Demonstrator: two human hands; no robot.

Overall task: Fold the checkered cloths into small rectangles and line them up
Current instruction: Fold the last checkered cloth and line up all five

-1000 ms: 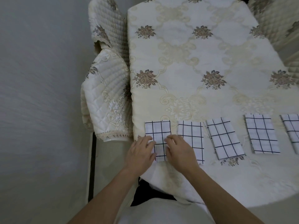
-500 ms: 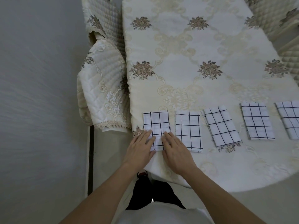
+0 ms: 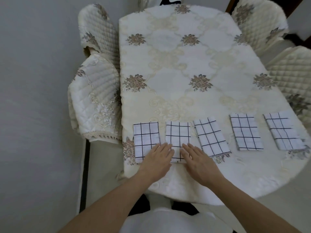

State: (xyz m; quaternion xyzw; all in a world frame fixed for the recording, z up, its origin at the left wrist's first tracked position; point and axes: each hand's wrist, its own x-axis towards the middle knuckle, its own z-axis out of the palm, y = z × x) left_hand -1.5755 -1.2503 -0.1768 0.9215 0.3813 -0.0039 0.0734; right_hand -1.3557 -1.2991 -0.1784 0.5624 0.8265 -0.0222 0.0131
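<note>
your left grip (image 3: 156, 158) and right grip (image 3: 200, 160) lie flat, fingers straight, holding nothing, on the second cloth (image 3: 178, 133); the first cloth (image 3: 146, 137) sits just left of it.

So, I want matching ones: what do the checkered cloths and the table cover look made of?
The checkered cloths: probably thin woven cotton, matte, since they hold flat folds. The table cover: seemingly padded satin-like fabric, faintly shiny, with raised floral embroidery.

Folded checkered cloths (image 3: 146, 140): five. Hands: two, left hand (image 3: 158, 158) and right hand (image 3: 198, 161). Floral tablecloth (image 3: 176, 68): one. Quilted chairs (image 3: 94, 91): four, two each side.
</note>
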